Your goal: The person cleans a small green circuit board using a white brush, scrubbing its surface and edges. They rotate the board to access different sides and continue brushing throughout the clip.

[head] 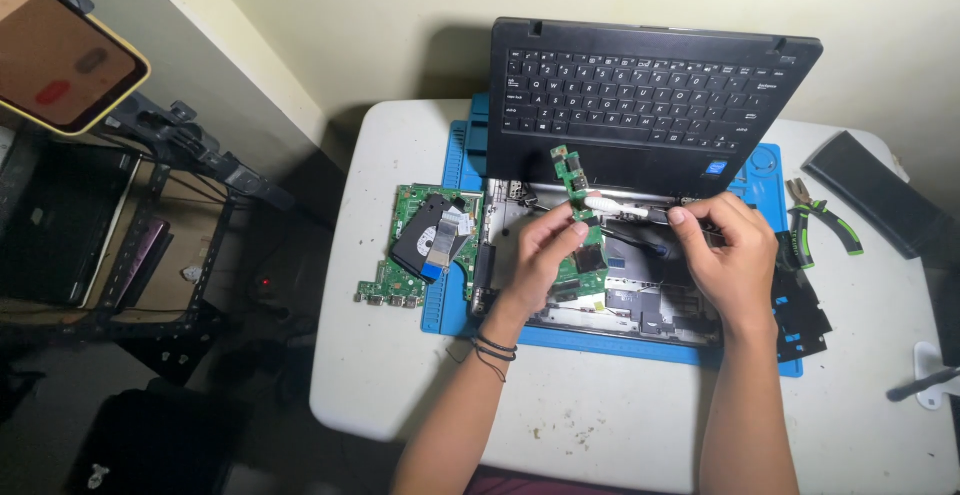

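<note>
My left hand [545, 250] pinches a small narrow green circuit board [574, 183], held upright above an opened laptop base [640, 305]. My right hand [728, 255] grips a white connector [606, 205] on a black cable [645, 245], and the connector touches the board. The laptop's keyboard half [645, 95] is propped up behind, leaning against the wall. Both hands hover over the exposed internals on a blue work mat [460, 155].
A green motherboard [405, 255] with a black drive [430, 235] on it lies left of the mat. Green-handled pliers [822, 223] and a black slab [875, 193] lie at the right. A phone on a stand [60, 45] and a shelf rack [110, 245] are at the far left.
</note>
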